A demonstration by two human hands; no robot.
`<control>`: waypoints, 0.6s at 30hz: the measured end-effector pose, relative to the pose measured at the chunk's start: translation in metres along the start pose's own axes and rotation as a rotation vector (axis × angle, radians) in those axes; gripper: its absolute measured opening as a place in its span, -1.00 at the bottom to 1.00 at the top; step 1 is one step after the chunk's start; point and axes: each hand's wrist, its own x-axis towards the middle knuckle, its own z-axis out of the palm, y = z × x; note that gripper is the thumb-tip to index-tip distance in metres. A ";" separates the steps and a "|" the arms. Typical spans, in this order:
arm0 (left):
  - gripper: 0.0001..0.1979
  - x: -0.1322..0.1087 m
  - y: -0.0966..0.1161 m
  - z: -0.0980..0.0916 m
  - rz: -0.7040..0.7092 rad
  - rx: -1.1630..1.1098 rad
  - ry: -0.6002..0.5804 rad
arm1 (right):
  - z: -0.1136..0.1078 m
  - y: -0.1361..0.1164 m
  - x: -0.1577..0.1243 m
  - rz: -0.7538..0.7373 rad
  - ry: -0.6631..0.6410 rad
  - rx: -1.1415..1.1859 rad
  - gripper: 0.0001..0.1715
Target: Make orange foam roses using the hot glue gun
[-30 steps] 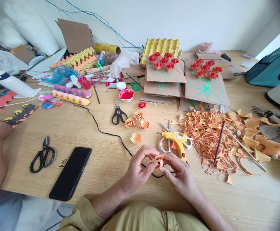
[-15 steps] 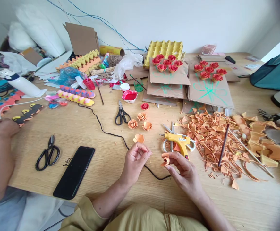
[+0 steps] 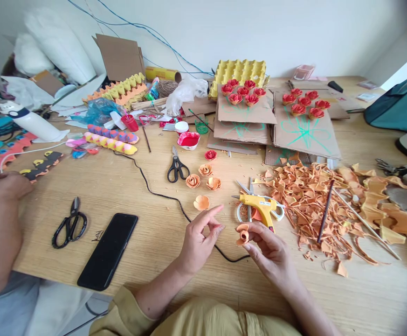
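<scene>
Between thumb and fingers my right hand (image 3: 268,252) pinches a small orange paper flower (image 3: 242,235) with a rolled centre. To its left, my left hand (image 3: 200,240) holds nothing, its index finger stretched out and apart from the thumb. An orange petal cup (image 3: 201,202) lies just beyond my left fingers. Farther back sit several orange flowers (image 3: 206,169) and one red flower (image 3: 210,155). A yellow glue gun (image 3: 259,204) rests on its side beyond my right hand, beside silver-bladed scissors with white handles (image 3: 278,213) that it partly covers.
Orange scraps (image 3: 308,200) pile up at the right with sticks on them. Black scissors (image 3: 177,167), a second pair (image 3: 70,224) and a phone (image 3: 108,252) lie leftward. A black cord (image 3: 161,194) crosses the table. Cardboard sheets (image 3: 245,133) bear red flowers. A co-worker's hand (image 3: 9,186) is at the left.
My left index finger has straightened away from the thumb, and that hand has shifted slightly right. The flower in my right hand has turned a little. The co-worker's hand has moved slightly right.
</scene>
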 end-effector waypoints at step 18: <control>-0.56 -0.001 0.004 -0.001 0.124 0.083 -0.117 | 0.002 -0.002 0.003 0.134 0.040 0.291 -0.71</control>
